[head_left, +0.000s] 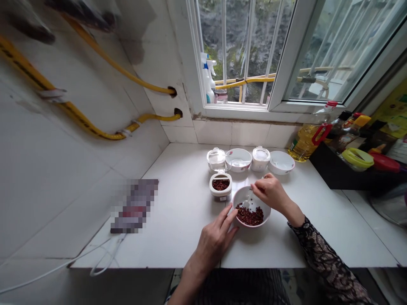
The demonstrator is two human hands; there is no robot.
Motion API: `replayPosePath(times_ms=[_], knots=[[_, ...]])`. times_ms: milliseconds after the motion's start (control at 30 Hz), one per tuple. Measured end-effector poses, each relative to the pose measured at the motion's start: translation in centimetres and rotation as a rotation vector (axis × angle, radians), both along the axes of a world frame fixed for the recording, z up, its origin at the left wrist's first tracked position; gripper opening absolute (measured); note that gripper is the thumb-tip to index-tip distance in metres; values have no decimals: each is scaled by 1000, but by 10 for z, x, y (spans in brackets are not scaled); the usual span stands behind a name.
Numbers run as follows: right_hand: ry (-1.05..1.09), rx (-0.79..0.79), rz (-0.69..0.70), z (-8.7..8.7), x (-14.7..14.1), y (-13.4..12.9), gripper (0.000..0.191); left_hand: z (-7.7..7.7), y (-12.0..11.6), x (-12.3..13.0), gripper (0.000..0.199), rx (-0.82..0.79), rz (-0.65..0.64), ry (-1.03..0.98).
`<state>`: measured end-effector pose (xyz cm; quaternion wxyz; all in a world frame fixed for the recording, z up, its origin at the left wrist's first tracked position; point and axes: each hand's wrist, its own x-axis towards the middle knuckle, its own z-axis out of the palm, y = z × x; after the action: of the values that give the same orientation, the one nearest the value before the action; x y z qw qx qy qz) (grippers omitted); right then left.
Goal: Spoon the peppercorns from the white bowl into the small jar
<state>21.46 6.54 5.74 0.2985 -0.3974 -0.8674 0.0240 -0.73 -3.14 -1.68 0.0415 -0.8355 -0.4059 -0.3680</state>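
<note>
The likely brittle bowl suits a rim hold, the left hand's fingers loosely spread there, the right hand's pinching a spoon inside.

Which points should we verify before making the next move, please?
1. Left hand against the bowl of red-brown pieces: ok, its fingers touch the near-left side.
2. Right hand holding what looks like a spoon: ok, fingers closed around its upper end.
3. That bowl upright on the counter: ok.
4. Open jar closed: not ok, red-brown contents show through its top.
5. Oil bottle capped: ok, the red cap is on.
6. Spoon loaded: cannot tell, its tip is too unclear.
</note>
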Motion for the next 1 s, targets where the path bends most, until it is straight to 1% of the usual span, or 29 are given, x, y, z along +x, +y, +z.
replayPosePath(times_ms=[67, 133, 267, 433, 500, 633, 700, 767, 833, 900, 1000], knots=[[23, -63, 33, -3, -4, -2, 45, 1, 0, 0, 43, -2, 1, -5], [65, -121, 33, -4, -6, -3, 46, 2, 0, 0, 44, 0, 6, -8], [192, -206, -56, -3, 0, -3, 49, 3, -1, 0, 44, -2, 11, -7], [312, -358, -143, -4, 9, 1, 48, 2, -1, -1, 41, 2, 6, -8], [320, -335, -170, -6, 9, 2, 47, 1, -1, 0, 40, 5, 9, -10], [214, -80, -213, -10, 1, 1, 44, 1, -1, 0, 42, 4, 12, -15], [136, 1, -183, -11, -6, -2, 43, 1, -1, 0, 41, 4, 4, -14], [96, 0, -120, -12, -12, -5, 43, 2, 0, 0, 40, 5, 3, -11], [105, -47, -68, -12, -16, -6, 44, 2, 0, 0, 40, 3, 7, -11], [152, -110, -59, -12, -16, -7, 45, 2, 0, 0, 40, 3, 9, -13], [246, -208, -92, -12, -12, -5, 46, 1, -1, 0, 37, 12, 9, -13]])
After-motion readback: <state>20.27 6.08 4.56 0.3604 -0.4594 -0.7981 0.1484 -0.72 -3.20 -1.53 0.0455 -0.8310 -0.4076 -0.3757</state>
